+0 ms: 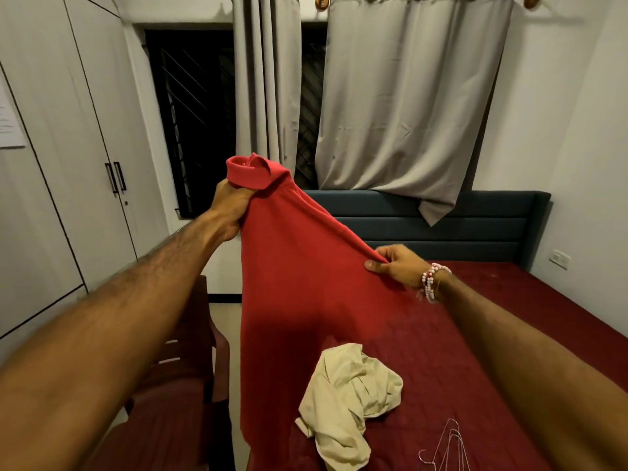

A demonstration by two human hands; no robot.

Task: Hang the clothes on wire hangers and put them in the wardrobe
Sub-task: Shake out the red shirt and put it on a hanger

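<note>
Up in the air over the bed point(492, 317), seen from the head camera, a red shirt point(299, 283) hangs between two hands. The left hand point(231, 209) is high up. Its grip is a tight fist round the bunched cloth just under the collar point(251, 171). The right hand point(396, 266) is lower and off to the side. Its grip is a pinch, thumb and fingers together on a fold at the shirt's edge. It may be a shoulder or a sleeve; I cannot tell which. The cloth is pulled into a slanted line between the two hands, and the rest drops down loose toward the bed.

I think the shirt is soft and light. It bends and folds anywhere, so it will not hold a shape by itself. It does not look slippery, and it will not break. The collar and shoulders look like the best places to hold it, because a hanger has to go in through the neck hole. The left hand's bunched hold hides that hole, so it may need opening up.

Lower on the bed lies a crumpled beige garment point(350, 389). Near it, by the bottom edge, lie thin wire hangers point(448, 450). They look stiff but bendy, and they could tangle. On the left stands the wardrobe point(68, 130) with its doors closed. A dark red chair point(190, 385) sits next to the bed.
</note>
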